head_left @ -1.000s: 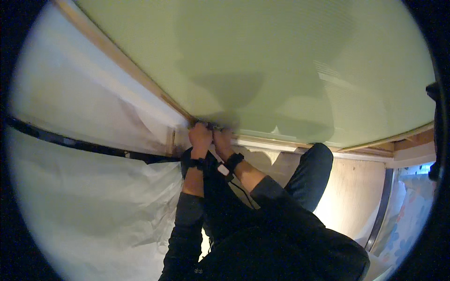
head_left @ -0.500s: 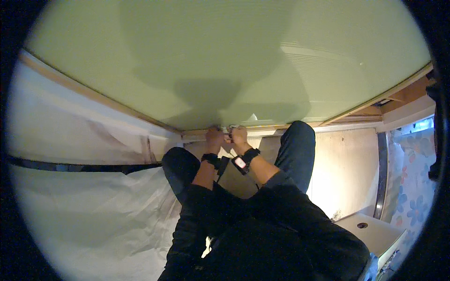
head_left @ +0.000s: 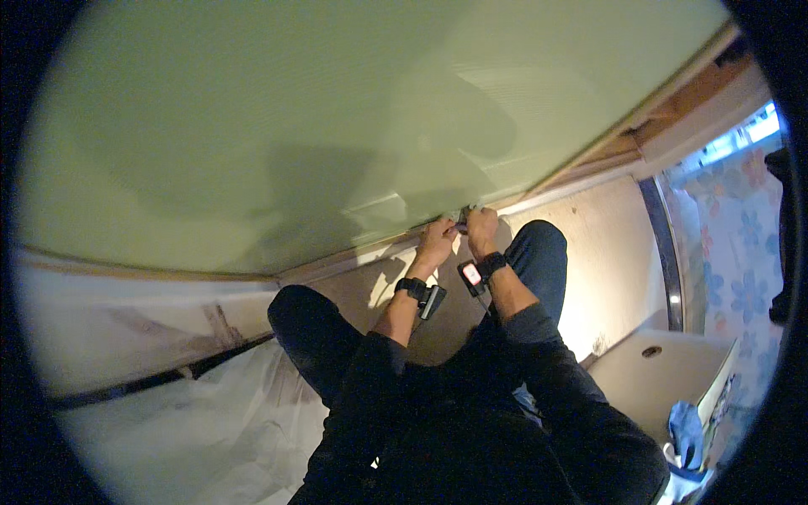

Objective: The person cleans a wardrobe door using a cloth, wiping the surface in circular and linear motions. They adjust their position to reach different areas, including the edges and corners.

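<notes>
A large pale green panel [head_left: 202, 93] stands in front of me, with a narrow wooden strip [head_left: 330, 268] along its lower edge. Both hands meet at that edge, close together. My left hand [head_left: 438, 239] is closed, its fingertips pinched at a small greyish piece [head_left: 460, 220] against the strip. Beside it, my right hand [head_left: 481, 227] is closed over the other side of the same spot. The fingers hide most of the piece, so its kind cannot be told. Each wrist carries a black strap with a small device.
My bent knees flank my arms. A crumpled whitish sheet [head_left: 202, 421] covers the lower left, beside a dark strip [head_left: 126, 389]. At lower right are a pale box [head_left: 623, 370] with a round hole and a blue cloth item [head_left: 686, 433]. A flowered curtain [head_left: 745, 269] hangs at far right.
My view has tilted, so the panel's edge now slopes up to the right. Both hands have shifted right in the picture, staying together at that edge. The blue cloth item shows more fully.
</notes>
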Demonstrator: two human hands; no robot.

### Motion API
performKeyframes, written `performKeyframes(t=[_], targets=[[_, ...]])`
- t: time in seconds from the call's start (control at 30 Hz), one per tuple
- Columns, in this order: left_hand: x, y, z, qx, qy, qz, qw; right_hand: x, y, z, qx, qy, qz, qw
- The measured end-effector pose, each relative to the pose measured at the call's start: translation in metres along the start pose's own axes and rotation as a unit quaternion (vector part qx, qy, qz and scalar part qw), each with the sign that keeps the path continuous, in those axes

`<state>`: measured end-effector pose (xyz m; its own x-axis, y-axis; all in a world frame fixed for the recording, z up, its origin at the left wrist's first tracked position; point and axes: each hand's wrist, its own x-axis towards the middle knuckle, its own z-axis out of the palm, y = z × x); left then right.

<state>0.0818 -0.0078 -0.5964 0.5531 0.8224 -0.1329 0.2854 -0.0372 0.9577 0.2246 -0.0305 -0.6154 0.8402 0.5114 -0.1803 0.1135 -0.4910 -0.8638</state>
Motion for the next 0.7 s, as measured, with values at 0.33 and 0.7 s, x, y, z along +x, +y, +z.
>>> performKeyframes(t=[0.33,0.7], targets=[[-0.101,0.038,-0.163,-0.003,-0.173,0.014,0.985,-0.018,-0.068,-0.062,0.099,0.244,0.042,0.964],[-0.111,0.048,-0.116,-0.109,-0.159,-0.079,0.978,-0.080,-0.009,0.053,0.082,0.180,0.047,0.979]])
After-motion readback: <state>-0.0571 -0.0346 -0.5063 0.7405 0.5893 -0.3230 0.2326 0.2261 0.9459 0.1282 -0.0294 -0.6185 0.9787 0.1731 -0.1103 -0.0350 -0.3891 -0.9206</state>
